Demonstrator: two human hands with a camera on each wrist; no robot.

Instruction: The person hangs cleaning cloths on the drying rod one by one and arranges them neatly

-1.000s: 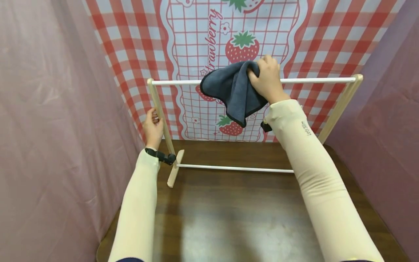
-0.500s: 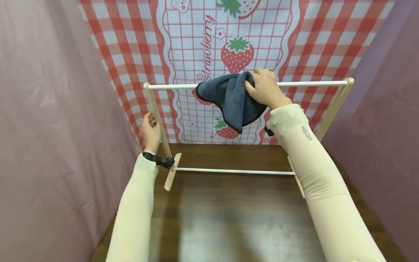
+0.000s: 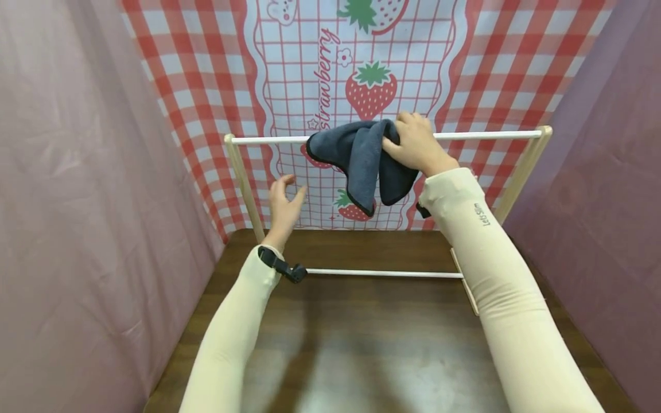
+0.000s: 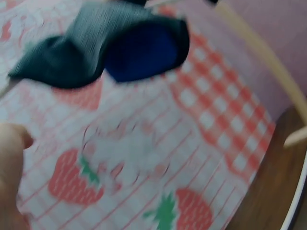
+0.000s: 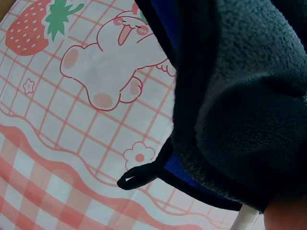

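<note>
A dark grey-blue cloth [image 3: 363, 166] lies over the white top rail [image 3: 490, 136] of a wooden-ended rack, its lower corners hanging in front. My right hand [image 3: 420, 143] grips its right part at the rail, thumb in front. In the right wrist view the cloth [image 5: 254, 96] fills the right side, with a black hanging loop and a blue underside. Below and left of the cloth, my left hand [image 3: 285, 207] is held in the air, thumb and fingers apart, touching nothing. The left wrist view is blurred and shows the cloth [image 4: 96, 43] above the hand [image 4: 10, 177].
The rack's left post [image 3: 245, 186] stands just left of my left hand, its right post [image 3: 523, 172] beyond my right forearm. A white lower rail [image 3: 382, 273] runs above the brown table [image 3: 361, 344]. Behind hangs a strawberry-print checked cloth [image 3: 206, 74]; pink curtains [image 3: 77, 201] flank both sides.
My left hand has moved right, from beside the left post to below the cloth's left side. The cloth's hanging corners have spread apart, while my right hand keeps its grip.
</note>
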